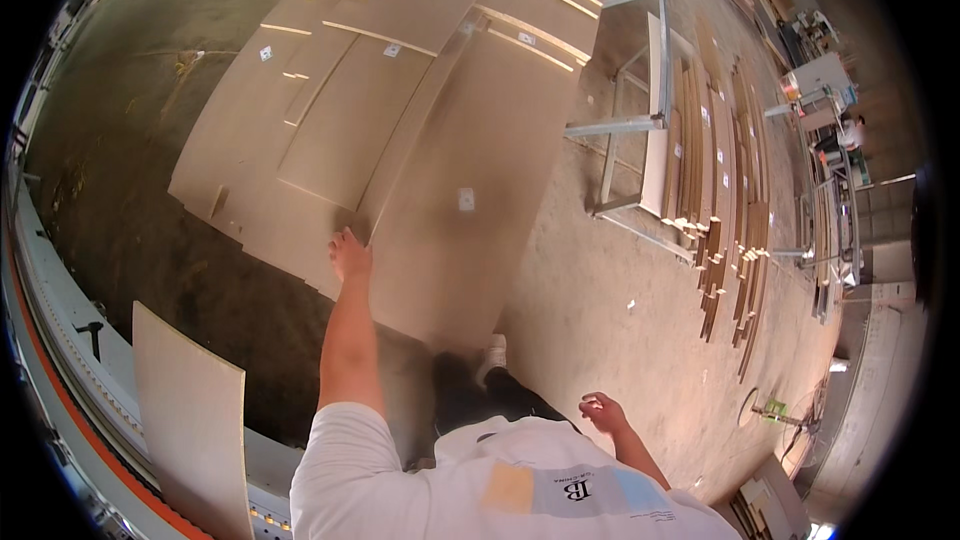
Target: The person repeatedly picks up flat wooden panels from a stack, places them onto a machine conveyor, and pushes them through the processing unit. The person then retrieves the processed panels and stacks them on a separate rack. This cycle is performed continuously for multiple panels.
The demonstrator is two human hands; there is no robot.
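Note:
My left hand [350, 254] reaches out over a stack of flat grey-brown panels. Its fingers are loosely bent and apart, close to the near corner of a narrow panel [340, 135] lying on top; whether they touch it is hard to tell. To the right of that hand lies a larger panel [465, 250] with a small white label [466, 199] on it. Low on my right side, my right hand [603, 412] hangs in the air with its fingers partly curled and nothing in them.
At the right, a metal frame [620, 128] stands beside several long stacked strips [715, 170]. A pale panel [190, 410] leans upright at the left by a long machine [75, 340] with an orange stripe. Further right are a fan [775, 410] and another person [850, 133].

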